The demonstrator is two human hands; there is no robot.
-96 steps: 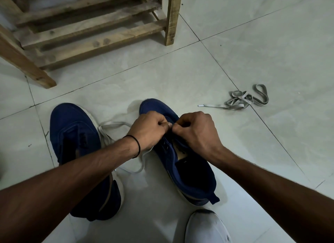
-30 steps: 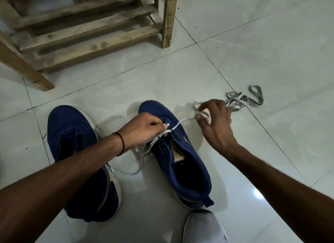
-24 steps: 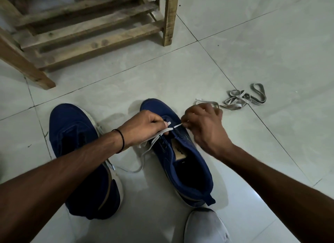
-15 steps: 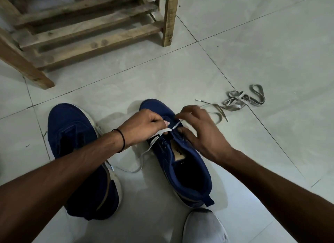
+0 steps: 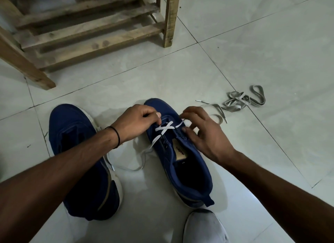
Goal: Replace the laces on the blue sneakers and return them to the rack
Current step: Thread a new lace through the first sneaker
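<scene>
My left hand (image 5: 138,120) has its grip closed, thumb and forefinger pinching one end of the white lace (image 5: 165,128) at the left eyelet row of the right sneaker (image 5: 182,152). A thin black band (image 5: 115,136) circles that wrist. My right hand (image 5: 204,134) is at the opposite eyelet row, with the forefinger and thumb nipping the other run of the same lace while the remaining fingers spread loosely; its grip is closed on the lace.

Between my two hands the white lace forms a single X across the upper front of the shoe. From the left side of that X a loose tail drops over the shoe's edge and curls on the floor (image 5: 271,43) between the two shoes. The right sneaker is blue with its toe pointing away from me, its tongue and inner label showing, and the lower eyelets are unlaced.

The left sneaker (image 5: 79,152), also blue with a white sole, sits on the floor just beside it, partly under my left forearm. I cannot tell whether it is laced.

To the right, well apart from the shoes, a grey lace (image 5: 242,99) lies in a loose tangle on the pale tiles, one end stretching back near my right hand. Ahead and to the left stands the wooden rack (image 5: 90,36), its slatted shelf bare where visible. A grey-white toe (image 5: 204,226) shows at the bottom edge.
</scene>
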